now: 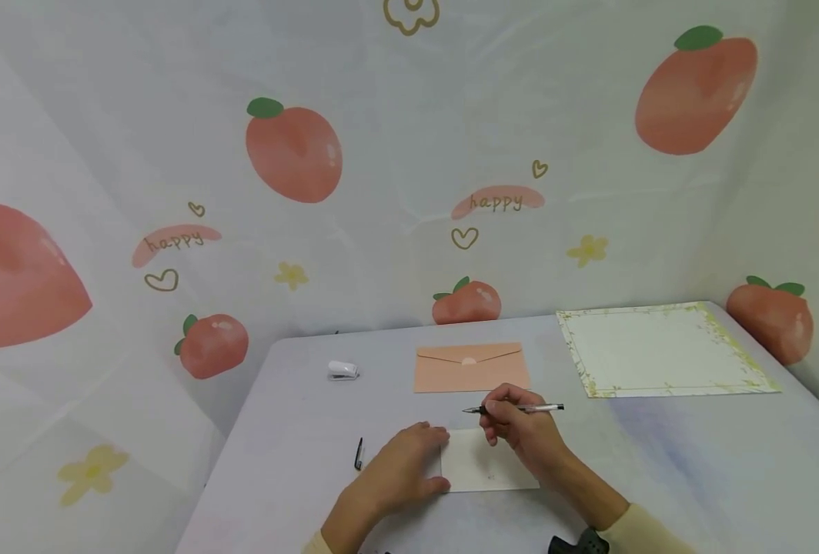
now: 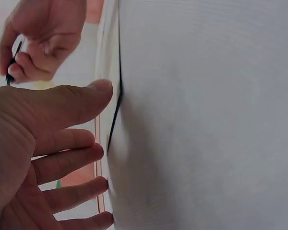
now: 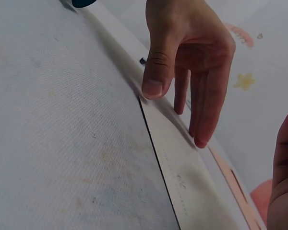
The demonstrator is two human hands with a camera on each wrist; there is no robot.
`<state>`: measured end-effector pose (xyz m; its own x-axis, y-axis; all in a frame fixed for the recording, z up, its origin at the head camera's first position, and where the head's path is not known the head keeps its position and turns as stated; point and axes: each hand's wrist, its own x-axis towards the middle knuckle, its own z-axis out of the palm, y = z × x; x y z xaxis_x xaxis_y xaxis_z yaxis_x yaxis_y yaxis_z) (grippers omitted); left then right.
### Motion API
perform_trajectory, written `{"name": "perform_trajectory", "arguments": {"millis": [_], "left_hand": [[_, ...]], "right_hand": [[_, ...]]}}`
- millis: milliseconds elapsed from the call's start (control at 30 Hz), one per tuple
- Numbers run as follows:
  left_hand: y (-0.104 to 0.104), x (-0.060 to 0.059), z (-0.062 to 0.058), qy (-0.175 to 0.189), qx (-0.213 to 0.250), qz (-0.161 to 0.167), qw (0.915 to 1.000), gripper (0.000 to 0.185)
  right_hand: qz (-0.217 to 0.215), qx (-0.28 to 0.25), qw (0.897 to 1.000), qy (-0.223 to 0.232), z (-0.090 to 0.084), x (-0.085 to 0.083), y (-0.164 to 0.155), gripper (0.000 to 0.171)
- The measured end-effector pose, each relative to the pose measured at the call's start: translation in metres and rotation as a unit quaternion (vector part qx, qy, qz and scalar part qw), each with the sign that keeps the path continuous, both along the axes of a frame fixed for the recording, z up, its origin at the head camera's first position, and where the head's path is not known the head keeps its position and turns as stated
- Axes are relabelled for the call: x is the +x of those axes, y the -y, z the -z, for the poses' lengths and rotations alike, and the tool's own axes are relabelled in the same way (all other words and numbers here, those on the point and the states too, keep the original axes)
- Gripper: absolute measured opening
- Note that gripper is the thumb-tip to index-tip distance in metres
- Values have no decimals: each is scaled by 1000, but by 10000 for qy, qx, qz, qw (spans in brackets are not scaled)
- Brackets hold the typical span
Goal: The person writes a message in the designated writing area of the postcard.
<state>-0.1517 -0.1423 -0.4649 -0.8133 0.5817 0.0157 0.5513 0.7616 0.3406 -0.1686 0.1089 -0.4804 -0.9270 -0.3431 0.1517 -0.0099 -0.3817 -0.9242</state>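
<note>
A small white card [image 1: 490,462] lies flat on the table near the front edge. My left hand [image 1: 440,462] rests on the card's left end with straight fingers; in the right wrist view the left hand [image 3: 178,111] has its thumb and fingertips touching the card [image 3: 182,175]. My right hand [image 1: 490,413] hovers over the card's top right part and grips a silver pen [image 1: 524,408], which lies almost level with its tip pointing left. The left wrist view shows the left hand [image 2: 100,122] spread open and the right hand [image 2: 19,64] curled round the pen.
A pink envelope [image 1: 469,368] lies just beyond the card. At the back right is a sheet of flower-bordered letter paper [image 1: 664,350]. A white stapler [image 1: 343,371] sits at the back left, and a black pen cap [image 1: 359,454] lies left of my left hand. Peach-print cloth walls surround the table [image 1: 693,454].
</note>
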Motion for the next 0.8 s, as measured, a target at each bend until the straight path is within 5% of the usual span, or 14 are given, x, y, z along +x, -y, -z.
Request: {"name": "perform_trajectory", "arguments": {"millis": [400,667,800], "left_hand": [[-4,1,3,-189,-500,-71,9985,53],[-3,3,2,132,-394,-192,9990,52],[-3,4,1,181,-307,-201,9992,53]], "right_hand": [[467,703,9948,565,21,-13,15,12],[761,1601,9840,168,26,-13,19,17],[890,2036,9743,-379,28,-12,18,10]]}}
